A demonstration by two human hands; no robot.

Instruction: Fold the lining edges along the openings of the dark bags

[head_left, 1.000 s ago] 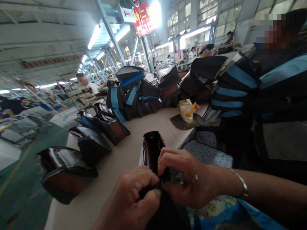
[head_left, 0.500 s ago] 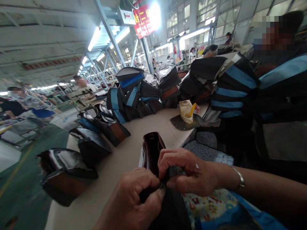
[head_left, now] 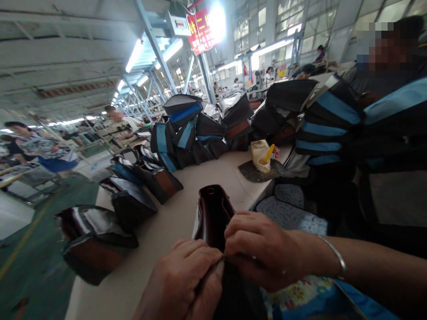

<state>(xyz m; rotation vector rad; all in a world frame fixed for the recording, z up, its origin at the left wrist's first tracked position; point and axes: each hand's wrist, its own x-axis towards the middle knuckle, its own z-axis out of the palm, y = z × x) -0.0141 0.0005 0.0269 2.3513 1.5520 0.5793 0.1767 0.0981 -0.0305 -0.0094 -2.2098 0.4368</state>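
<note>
Both my hands are low in the head view, over a dark brown leather bag (head_left: 213, 218) with a glossy inner face and a small metal fitting at its top. My left hand (head_left: 180, 282) pinches the bag's black lower part (head_left: 238, 295) at a thin edge. My right hand (head_left: 260, 251), with a silver bangle (head_left: 332, 255) on its wrist, pinches the same edge from the other side. Their fingertips meet, and the fingers hide the exact seam. The bag rests partly on my lap, against a cream work table (head_left: 173, 218).
Several black bags with brown panels (head_left: 130, 204) lie along the table's left side. Black-and-blue bags (head_left: 327, 124) are stacked ahead and right, beside a glue pot with a yellow brush (head_left: 260, 155) on a dark mat. Co-workers sit nearby, one at the far right.
My hands have shifted slightly, and the left fingers now lie flatter along the edge. The bag's brown part shows a little more. The view has drifted slightly.
</note>
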